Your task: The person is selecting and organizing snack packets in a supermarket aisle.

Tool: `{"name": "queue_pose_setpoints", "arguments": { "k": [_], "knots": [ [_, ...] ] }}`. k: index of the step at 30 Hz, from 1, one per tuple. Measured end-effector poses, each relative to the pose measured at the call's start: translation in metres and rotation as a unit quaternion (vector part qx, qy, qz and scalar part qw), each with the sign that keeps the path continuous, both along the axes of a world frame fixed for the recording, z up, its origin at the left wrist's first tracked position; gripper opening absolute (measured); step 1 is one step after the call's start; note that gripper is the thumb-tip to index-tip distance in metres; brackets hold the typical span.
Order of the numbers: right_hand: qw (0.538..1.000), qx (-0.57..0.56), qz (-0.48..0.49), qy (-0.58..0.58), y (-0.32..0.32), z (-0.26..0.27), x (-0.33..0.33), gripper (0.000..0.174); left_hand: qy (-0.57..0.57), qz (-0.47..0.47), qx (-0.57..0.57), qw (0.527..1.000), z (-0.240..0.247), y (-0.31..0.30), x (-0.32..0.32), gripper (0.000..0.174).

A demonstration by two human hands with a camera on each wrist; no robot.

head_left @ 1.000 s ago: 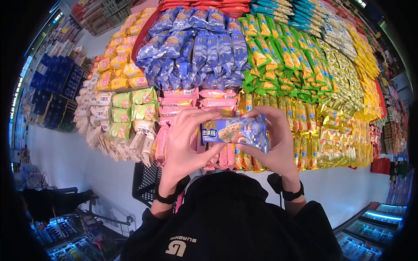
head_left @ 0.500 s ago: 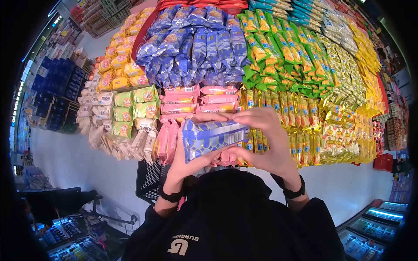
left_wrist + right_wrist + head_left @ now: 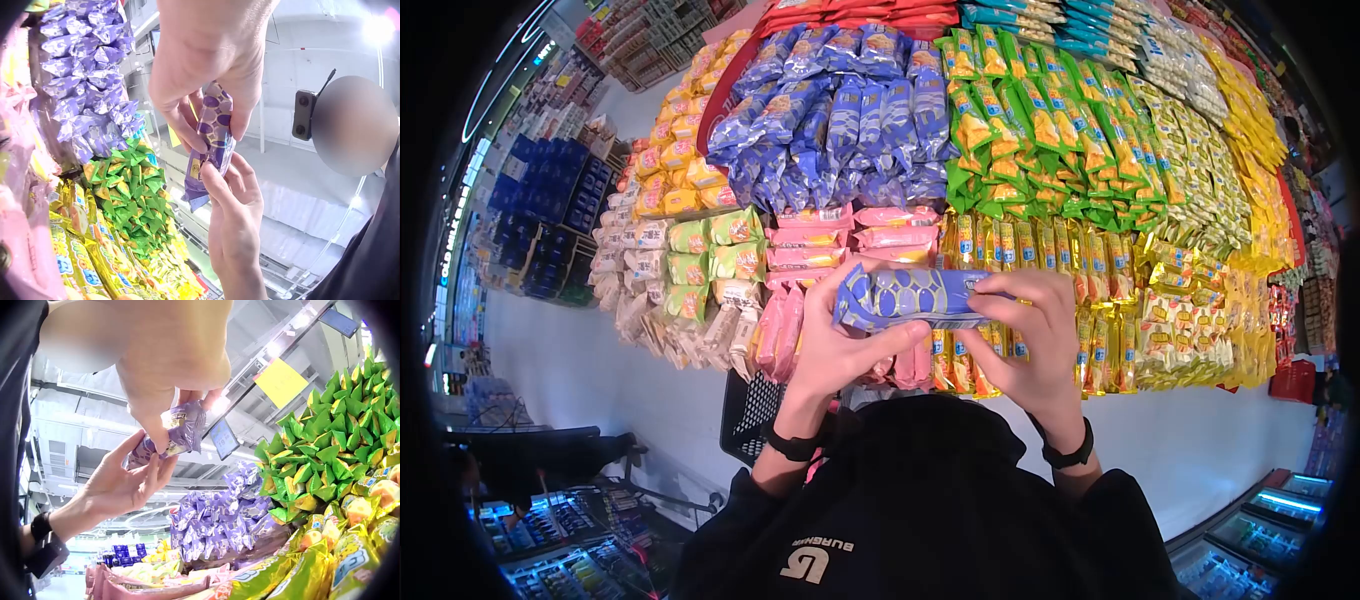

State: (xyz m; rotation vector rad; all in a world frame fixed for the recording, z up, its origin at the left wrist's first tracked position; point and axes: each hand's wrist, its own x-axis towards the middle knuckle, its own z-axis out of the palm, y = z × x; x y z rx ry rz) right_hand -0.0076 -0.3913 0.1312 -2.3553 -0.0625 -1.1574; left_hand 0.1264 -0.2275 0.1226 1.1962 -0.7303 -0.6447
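A blue-purple snack pack (image 3: 912,298) with a pattern of dark ovals is held level in front of the chest, above the display. My left hand (image 3: 832,345) grips its left end, thumb along the lower edge. At the other end, my right hand (image 3: 1040,335) pinches the wrapper between thumb and fingers. In the left wrist view, the right hand (image 3: 236,219) holds the pack (image 3: 216,119) from below. The right wrist view shows a crimped end of the pack (image 3: 187,428) by the right hand (image 3: 175,356), with the left hand (image 3: 125,481) at the opposite end.
Matching purple packs (image 3: 870,120) are piled at the back of the display. Around them lie green packs (image 3: 1050,130), pink packs (image 3: 805,238), gold packs (image 3: 1090,260) and pale packs (image 3: 635,240). A black basket (image 3: 745,415) stands low at the left.
The pack has been turned over: its printed front faced up first, then a barcode side, now the oval pattern. The right-hand fingers have shifted onto its right end.
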Motion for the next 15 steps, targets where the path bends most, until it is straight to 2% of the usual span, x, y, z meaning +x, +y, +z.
{"name": "queue_pose_setpoints", "arguments": {
  "k": [1,5,10,15],
  "knots": [
    [1.0,-0.01,-0.009,-0.001,0.0,-0.002,-0.003,0.042,0.018,0.01,0.011,1.0,-0.002,-0.001,-0.002,0.046],
    [1.0,0.006,-0.01,0.011,-0.004,-0.012,-0.009,0.042,-0.055,-0.023,-0.012,0.998,0.002,-0.009,-0.005,0.042],
    [0.997,0.017,0.013,0.071,-0.013,-0.003,-0.011,0.046,-0.172,-0.055,-0.024,0.983,-0.005,-0.015,0.001,0.051],
    [0.998,0.004,0.002,0.067,-0.021,-0.008,-0.008,0.044,-0.252,-0.034,-0.013,0.967,-0.003,-0.02,-0.004,0.054]
  ]
}}
